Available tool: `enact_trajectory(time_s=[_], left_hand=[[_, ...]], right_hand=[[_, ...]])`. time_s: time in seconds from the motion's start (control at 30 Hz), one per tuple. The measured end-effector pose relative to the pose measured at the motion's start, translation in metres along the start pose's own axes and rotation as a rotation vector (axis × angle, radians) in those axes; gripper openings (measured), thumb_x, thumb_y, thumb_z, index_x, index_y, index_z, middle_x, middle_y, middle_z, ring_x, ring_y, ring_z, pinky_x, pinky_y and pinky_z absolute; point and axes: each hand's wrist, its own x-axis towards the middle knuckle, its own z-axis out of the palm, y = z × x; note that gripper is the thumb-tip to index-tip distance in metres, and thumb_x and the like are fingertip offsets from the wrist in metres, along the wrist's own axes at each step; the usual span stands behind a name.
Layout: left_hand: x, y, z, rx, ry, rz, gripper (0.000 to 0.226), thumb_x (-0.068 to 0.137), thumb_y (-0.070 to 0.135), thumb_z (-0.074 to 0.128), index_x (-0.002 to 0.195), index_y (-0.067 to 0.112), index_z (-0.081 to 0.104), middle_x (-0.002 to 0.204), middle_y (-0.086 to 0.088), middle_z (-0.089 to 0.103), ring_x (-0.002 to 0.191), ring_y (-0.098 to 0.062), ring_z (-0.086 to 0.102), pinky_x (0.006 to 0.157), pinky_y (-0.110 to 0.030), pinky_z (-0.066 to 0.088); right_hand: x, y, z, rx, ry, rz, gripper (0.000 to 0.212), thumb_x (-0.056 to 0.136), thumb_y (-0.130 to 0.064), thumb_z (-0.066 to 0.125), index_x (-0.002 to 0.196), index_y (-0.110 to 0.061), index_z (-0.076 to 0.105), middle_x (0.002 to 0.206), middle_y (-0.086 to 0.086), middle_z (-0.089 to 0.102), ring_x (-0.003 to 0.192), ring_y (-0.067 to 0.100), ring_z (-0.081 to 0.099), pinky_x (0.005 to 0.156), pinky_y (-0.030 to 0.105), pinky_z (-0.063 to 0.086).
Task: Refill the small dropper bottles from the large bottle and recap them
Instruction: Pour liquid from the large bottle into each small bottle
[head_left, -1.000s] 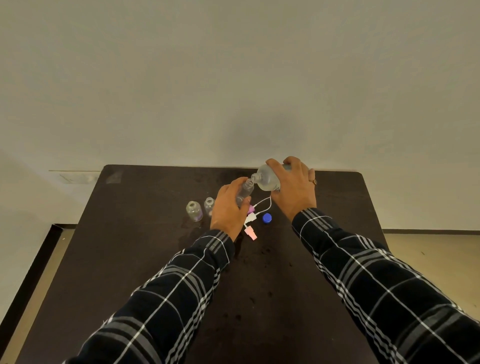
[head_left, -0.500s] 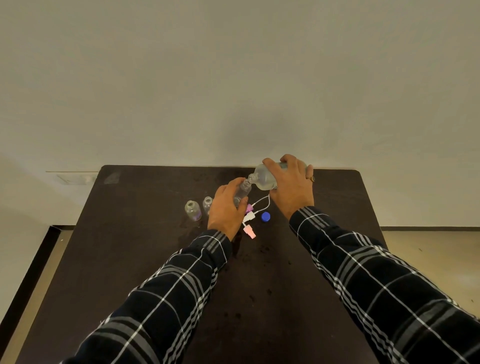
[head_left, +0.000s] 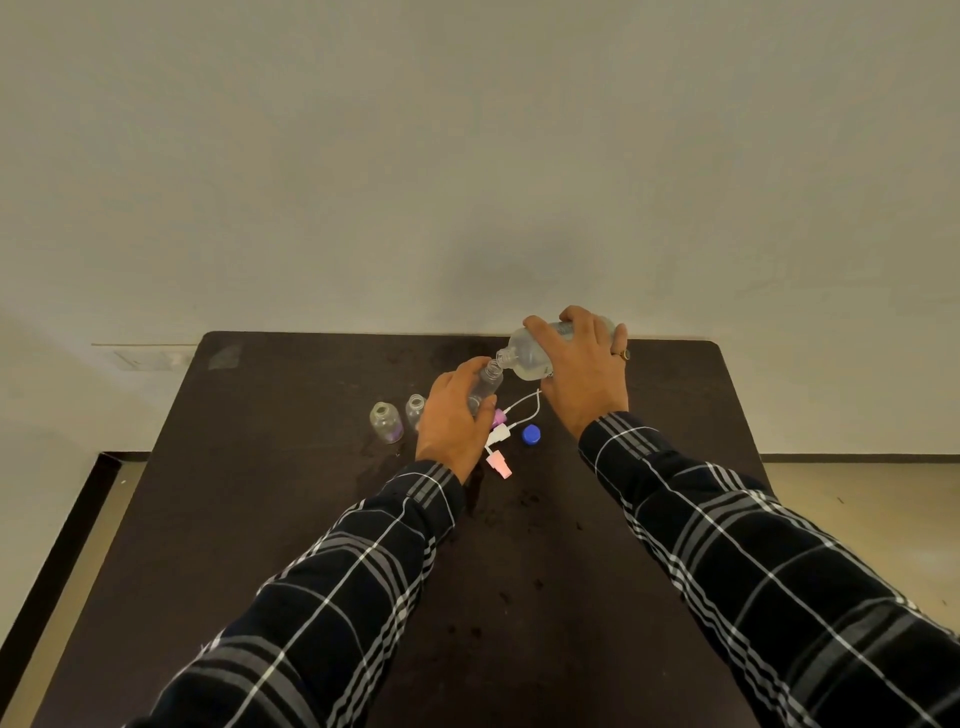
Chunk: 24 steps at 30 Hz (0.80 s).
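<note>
My right hand (head_left: 582, 374) grips the large clear bottle (head_left: 527, 356), tipped to the left with its neck at the mouth of a small clear dropper bottle (head_left: 488, 382). My left hand (head_left: 452, 421) holds that small bottle, tilted toward the large one. Two more small open bottles (head_left: 386, 422) (head_left: 414, 409) stand upright on the dark table just left of my left hand. Loose caps lie between my hands: a blue cap (head_left: 531, 434), a pink cap (head_left: 498, 464), a white cap with a thin tube (head_left: 497, 435) and a purple one (head_left: 498, 417).
The dark table (head_left: 291, 509) stands against a plain wall, with its far edge right behind the large bottle. Small wet spots mark the tabletop in front of the caps. Floor shows past the table's left and right edges.
Both hands have risen slightly and shifted toward the far edge. The large bottle is tipped further, and its neck stays at the small bottle's mouth.
</note>
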Motion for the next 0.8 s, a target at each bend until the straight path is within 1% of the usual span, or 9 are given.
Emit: enact_trajectory(time_s=[0.13, 0.23, 0.4, 0.6, 0.8], left_hand=[[0.0008, 0.0007, 0.0001, 0.007, -0.007, 0.008, 0.050, 0.093, 0.022, 0.064, 0.139, 0.025, 0.046, 0.132, -0.002, 0.056, 0.127, -0.021, 0.048, 0.097, -0.026, 0.030], [0.0003, 0.0005, -0.0005, 0.001, -0.010, 0.001, 0.051, 0.093, 0.021, 0.064, 0.141, 0.025, 0.045, 0.133, -0.003, 0.055, 0.128, -0.021, 0.047, 0.099, -0.026, 0.031], [-0.0014, 0.0006, -0.0013, 0.000, -0.016, -0.007, 0.051, 0.093, 0.020, 0.063, 0.140, 0.027, 0.045, 0.131, -0.002, 0.055, 0.127, -0.021, 0.047, 0.100, -0.030, 0.035], [0.0003, 0.0004, 0.0000, 0.017, -0.016, -0.009, 0.051, 0.093, 0.023, 0.063, 0.141, 0.025, 0.045, 0.132, -0.002, 0.056, 0.128, -0.021, 0.047, 0.097, -0.026, 0.030], [-0.0003, -0.0004, -0.0007, 0.012, -0.021, -0.016, 0.050, 0.094, 0.024, 0.062, 0.141, 0.026, 0.045, 0.134, -0.002, 0.055, 0.127, -0.020, 0.048, 0.097, -0.025, 0.029]], right_hand=[[-0.0008, -0.0007, -0.0007, -0.006, -0.009, 0.006, 0.072, 0.078, -0.020, 0.078, 0.138, -0.040, 0.044, 0.139, 0.010, 0.039, 0.133, 0.035, 0.037, 0.116, 0.066, 0.016], [-0.0009, -0.0016, -0.0012, -0.005, -0.002, 0.007, 0.072, 0.079, -0.019, 0.078, 0.138, -0.039, 0.044, 0.139, 0.010, 0.039, 0.133, 0.036, 0.037, 0.116, 0.066, 0.016], [-0.0007, -0.0021, -0.0035, -0.023, -0.002, -0.004, 0.070, 0.079, -0.020, 0.078, 0.138, -0.040, 0.044, 0.139, 0.010, 0.039, 0.132, 0.035, 0.038, 0.115, 0.067, 0.017], [-0.0013, -0.0023, -0.0050, -0.018, 0.027, -0.010, 0.071, 0.077, -0.017, 0.080, 0.136, -0.038, 0.047, 0.136, 0.010, 0.042, 0.130, 0.035, 0.039, 0.115, 0.066, 0.018], [-0.0022, -0.0031, -0.0059, -0.012, 0.028, -0.013, 0.071, 0.076, -0.017, 0.079, 0.135, -0.038, 0.046, 0.136, 0.010, 0.042, 0.129, 0.035, 0.040, 0.116, 0.066, 0.016]])
